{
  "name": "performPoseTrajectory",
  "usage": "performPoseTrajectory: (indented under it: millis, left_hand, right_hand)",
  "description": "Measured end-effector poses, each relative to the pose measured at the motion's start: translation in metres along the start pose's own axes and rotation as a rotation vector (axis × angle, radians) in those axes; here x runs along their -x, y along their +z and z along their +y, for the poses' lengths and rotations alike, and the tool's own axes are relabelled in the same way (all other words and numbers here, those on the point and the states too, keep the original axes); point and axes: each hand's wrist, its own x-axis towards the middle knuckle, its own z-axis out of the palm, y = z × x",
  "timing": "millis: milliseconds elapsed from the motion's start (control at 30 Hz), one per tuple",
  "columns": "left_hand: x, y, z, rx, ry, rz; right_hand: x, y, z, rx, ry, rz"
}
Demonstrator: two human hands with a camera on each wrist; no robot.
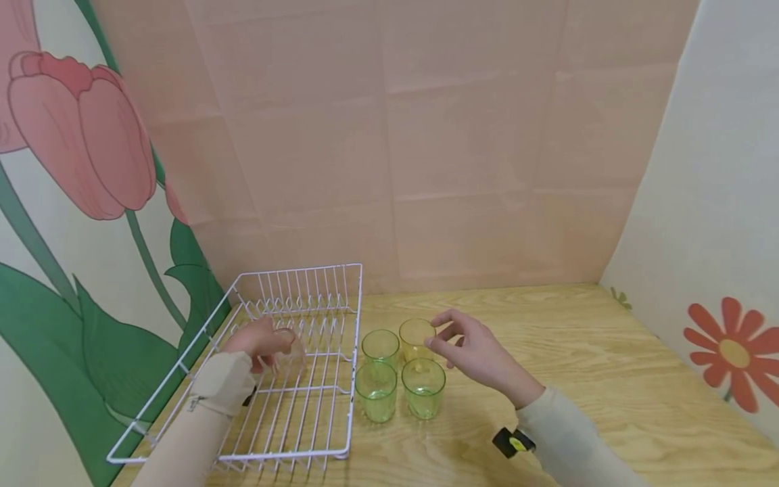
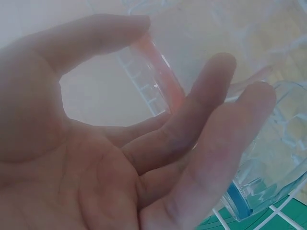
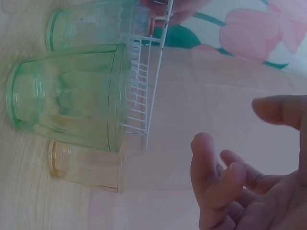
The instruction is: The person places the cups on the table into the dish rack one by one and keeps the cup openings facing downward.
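L hand: curled on pink glass, thumb one side, fingers the other. L hand (image 1: pixel 255 340) grips nr the edge, prob. b/c the glass is smooth & an edge gives purchase.

Pink glass: inside rack, nr its L edge, about midway front to back. Pink glass (image 1: pixel 293 362) is clear w/ a pink edge; can't tell if that's rim or base, nor if it rests on the wires.

Blue-edged glass: shows only in L wrist view, just past the fingers. Blue-edged glass (image 2: pixel 261 189) lies over the wires; can't tell if fingers touch it.

Rack: along L side of tabletop. White wire rack (image 1: pixel 304 454) has open slats, prob. for drip & air; raised sides likely stop items sliding off.

R hand: thumb well apart from loosely bent fingers, nothing gripped. R hand (image 1: pixel 477 348) hovers by yellow glass, R of it; R wrist view shows a gap to the glasses, so no hold.

Yellow glass: back R of the group of 4, upright. Yellow glass (image 1: pixel 416 343).

Green glasses: back L (image 1: pixel 380 348), front L (image 1: pixel 376 400), front R (image 1: pixel 424 393). Upright too; L pair just beside rack's R edge. Tight 2x2 prob. saves space & keeps all w/in reach.

Tabletop: wood-look, flat. Tabletop (image 1: pixel 548 318) carries rack & group, so upright glasses should be steady.
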Motion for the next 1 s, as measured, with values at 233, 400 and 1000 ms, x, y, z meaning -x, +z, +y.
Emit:
performPoseTrajectory:
  millis: [233,400,1000]
  left_hand:
    - [0.001,-0.004,0.0,-0.047,0.022,0.02]
    - [0.004,-0.011,0.01,-0.137,0.075,0.063]
    - [0.05,0.033,0.067,-0.299,0.3,0.121]
  right_hand:
    - [-0.002,0.0,0.007,0.051,0.052,0.048]
    - [-0.007,-0.001,0.014,0.101,0.062,0.072]
    - [-0.047,0.013,0.056,0.099,0.173,0.11]
